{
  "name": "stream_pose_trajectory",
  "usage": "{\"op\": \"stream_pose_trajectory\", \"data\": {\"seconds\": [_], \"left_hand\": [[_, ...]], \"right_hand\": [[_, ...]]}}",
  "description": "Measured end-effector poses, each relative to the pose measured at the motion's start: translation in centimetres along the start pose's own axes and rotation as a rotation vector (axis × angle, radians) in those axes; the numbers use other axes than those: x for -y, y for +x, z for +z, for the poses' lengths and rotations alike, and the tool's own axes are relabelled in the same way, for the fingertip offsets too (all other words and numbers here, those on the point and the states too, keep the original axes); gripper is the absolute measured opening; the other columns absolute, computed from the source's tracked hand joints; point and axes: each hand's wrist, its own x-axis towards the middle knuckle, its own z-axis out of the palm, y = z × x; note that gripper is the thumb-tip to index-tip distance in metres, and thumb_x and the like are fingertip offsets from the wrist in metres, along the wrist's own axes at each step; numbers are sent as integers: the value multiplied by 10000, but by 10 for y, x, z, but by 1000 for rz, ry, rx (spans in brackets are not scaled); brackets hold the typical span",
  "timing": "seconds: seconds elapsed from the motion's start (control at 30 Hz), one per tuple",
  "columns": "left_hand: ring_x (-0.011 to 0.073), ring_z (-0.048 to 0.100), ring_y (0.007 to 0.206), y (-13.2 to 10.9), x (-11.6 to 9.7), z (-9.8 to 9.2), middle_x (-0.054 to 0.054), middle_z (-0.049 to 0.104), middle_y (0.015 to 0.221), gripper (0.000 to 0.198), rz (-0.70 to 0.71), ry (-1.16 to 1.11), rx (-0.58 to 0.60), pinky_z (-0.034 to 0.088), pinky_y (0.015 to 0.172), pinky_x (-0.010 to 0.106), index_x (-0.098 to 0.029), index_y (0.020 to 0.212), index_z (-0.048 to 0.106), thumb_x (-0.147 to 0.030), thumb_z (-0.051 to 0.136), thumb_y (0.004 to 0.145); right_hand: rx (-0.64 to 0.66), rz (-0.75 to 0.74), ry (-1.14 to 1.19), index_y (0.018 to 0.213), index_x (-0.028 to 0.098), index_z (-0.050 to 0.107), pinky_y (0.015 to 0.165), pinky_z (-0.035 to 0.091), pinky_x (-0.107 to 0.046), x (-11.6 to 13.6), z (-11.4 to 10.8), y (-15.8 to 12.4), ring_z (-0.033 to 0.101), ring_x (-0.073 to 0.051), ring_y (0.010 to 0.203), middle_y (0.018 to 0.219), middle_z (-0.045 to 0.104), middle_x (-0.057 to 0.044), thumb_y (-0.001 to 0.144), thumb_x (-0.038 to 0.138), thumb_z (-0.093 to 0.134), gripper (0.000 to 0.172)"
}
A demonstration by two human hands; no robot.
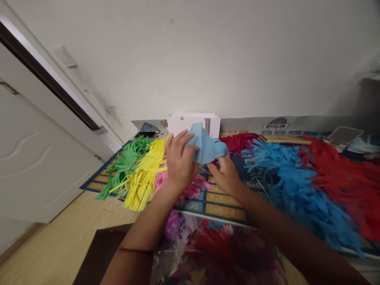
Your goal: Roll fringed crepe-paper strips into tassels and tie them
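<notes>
Along the white wall (202,63): a printed mat (225,212) is spreading out below, showing rows of sums.
Fringe heaps: red fringe (353,174) and blue fringe (311,190) are sprawling on the right; yellow fringe (148,170) and green fringe (127,158) are lying in smaller piles on the left.
White box (178,123): it is standing at the back of the mat, the hands partly hiding it from me.
Left hand (181,160): its fingers are spreading slightly over the sheet's left side; I cannot tell whether they are pinching.
Right hand (226,174): thumb and fingers are pinching the sheet's lower right end, where it is bunching into a rounded fold.
Blue sheet (204,146): it is hanging above the mat between both hands, in front of the box. It is looking thin, light and soft, likely creasing easily and perhaps tearing under a hard pull. Opposite edges are seeming the best hold, with a light pinch near the corners keeping the middle flat.
</notes>
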Motion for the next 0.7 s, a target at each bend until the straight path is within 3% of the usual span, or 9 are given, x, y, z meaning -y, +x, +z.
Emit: {"op": "stream_pose_trajectory", "data": {"seconds": [0.07,0.13,0.27,0.33,0.4,0.47,0.53,0.6,0.7], "left_hand": [[253,541,1345,-18,-8,3,106,687,1279,224,-11,-40,164,331,1170,537,-200,966,576,-63,485,814],[245,569,1327,-40,-17,10,108,707,1260,288,-7,-74,286,319,1183,540,-185,1032,573,-19,438,839],[232,691,1153,-88,-39,26,126,774,1043,286,82,-99,521,400,1158,490,-118,1118,607,-25,416,926],[225,726,1070,-108,-52,32,126,781,960,249,107,-119,637,440,1140,472,-96,1081,641,-46,439,945],[230,740,1025,-122,-66,38,135,781,968,204,94,-148,738,486,1104,463,-90,1031,672,-55,498,932],[236,744,1012,-129,-78,43,155,772,1043,179,67,-191,823,549,1031,433,-85,1035,688,-66,567,905],[236,746,1006,-128,-84,43,165,761,1097,214,29,-217,857,595,951,393,-85,1090,689,-81,605,893],[238,747,1005,-123,-86,40,165,759,1113,228,12,-211,831,612,913,379,-86,1112,691,-92,597,904],[246,741,1026,-115,-79,31,165,757,1128,216,56,-198,747,607,935,391,-82,1053,708,-107,525,942]], "right_hand": [[83,-47,-131,1113,153,630,951,468,-482,-6,-1,-8,620,-304,1028,1047,690,-156,903,250,487,271],[132,-56,-272,1151,125,658,1005,404,-558,-15,-15,-22,608,-348,1075,1079,698,-184,894,215,492,319],[308,-97,-716,1227,172,679,1052,327,-623,-36,-78,-71,578,-394,1166,1247,674,-195,894,258,564,363],[389,-106,-775,1105,211,729,1056,306,-642,-38,-113,-98,624,-366,1080,1152,722,-152,919,261,541,269],[414,-96,-736,831,232,730,1063,309,-607,-33,-134,-119,668,-284,860,867,754,-76,973,288,498,278],[332,-48,-712,689,232,663,1086,295,-556,-23,-132,-131,649,-228,734,688,708,-33,990,335,517,350],[264,-84,-624,841,224,696,1131,263,-508,-16,-108,-136,670,-223,852,833,755,-55,1000,329,503,271],[256,-155,-498,1101,175,675,1175,212,-506,-16,-77,-135,647,-242,1112,1191,729,-112,1016,287,446,268],[185,-179,-416,1062,190,658,1190,202,-484,-30,-49,-129,651,-213,1132,1115,761,-60,990,170,474,198]]}}
